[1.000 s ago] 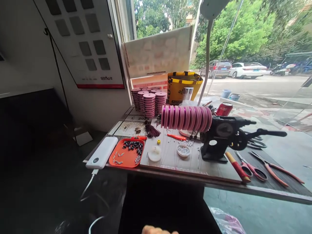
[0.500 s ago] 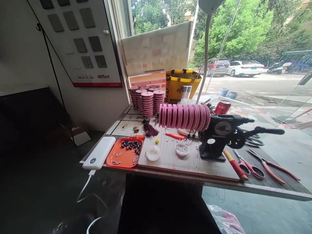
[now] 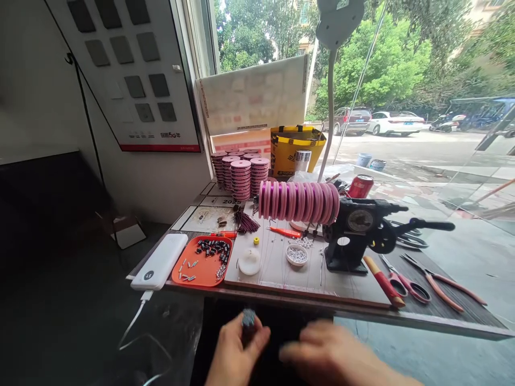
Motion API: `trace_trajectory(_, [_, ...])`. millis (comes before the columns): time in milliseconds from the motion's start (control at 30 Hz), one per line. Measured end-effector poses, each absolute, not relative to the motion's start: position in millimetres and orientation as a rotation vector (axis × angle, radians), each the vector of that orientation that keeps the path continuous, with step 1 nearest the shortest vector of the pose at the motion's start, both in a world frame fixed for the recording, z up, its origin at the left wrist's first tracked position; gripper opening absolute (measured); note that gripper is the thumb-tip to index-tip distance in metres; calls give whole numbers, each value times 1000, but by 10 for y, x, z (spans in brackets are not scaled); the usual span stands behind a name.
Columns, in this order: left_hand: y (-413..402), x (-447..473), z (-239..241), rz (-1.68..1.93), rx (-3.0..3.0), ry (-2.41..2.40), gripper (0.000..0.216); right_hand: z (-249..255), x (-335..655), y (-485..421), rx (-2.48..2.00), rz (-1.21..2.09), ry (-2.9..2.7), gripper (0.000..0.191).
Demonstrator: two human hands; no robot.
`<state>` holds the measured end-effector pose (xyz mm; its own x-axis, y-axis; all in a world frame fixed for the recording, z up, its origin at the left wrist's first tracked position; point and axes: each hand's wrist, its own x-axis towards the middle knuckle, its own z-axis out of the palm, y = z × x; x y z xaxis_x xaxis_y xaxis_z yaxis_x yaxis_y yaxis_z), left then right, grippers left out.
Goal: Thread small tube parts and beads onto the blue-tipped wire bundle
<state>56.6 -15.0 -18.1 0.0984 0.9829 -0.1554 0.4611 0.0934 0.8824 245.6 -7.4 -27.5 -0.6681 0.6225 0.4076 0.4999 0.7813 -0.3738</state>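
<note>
- From my end, the left hand (image 3: 240,346) is closed on a small grey-blue piece (image 3: 248,318), pinched between thumb and fingers with its top showing above them.
- That piece sits just in front of the near edge of the worktop (image 3: 426,311), against a dark background; blur keeps me from naming it more closely.
- The right hand (image 3: 332,351) is near it on the other side, fingers bent and smeared; I cannot tell whether it holds anything.
- I judge the piece light and easily managed in a fingertip pinch. Whether it is stiff, slick or brittle I can't read, so I'd favour gentle pressure on its sides, leaving the top free.
- On the worktop beyond, the orange tray (image 3: 205,271) carries black and silvery parts, nearer the left hand.
- The hand-cranked winder (image 3: 354,250) bears a row of pink spools (image 3: 300,202); scissors (image 3: 409,284) and pliers (image 3: 444,293) lie to its right.
</note>
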Motion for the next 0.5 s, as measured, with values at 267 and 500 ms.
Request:
trace_trajectory(267, [611, 1238, 265, 878, 1899, 1559, 20, 500, 2657, 228, -1005, -189, -2197, 24])
trace_trajectory(500, [191, 939, 42, 997, 1398, 1264, 17, 248, 2624, 164, -1103, -647, -2155, 42])
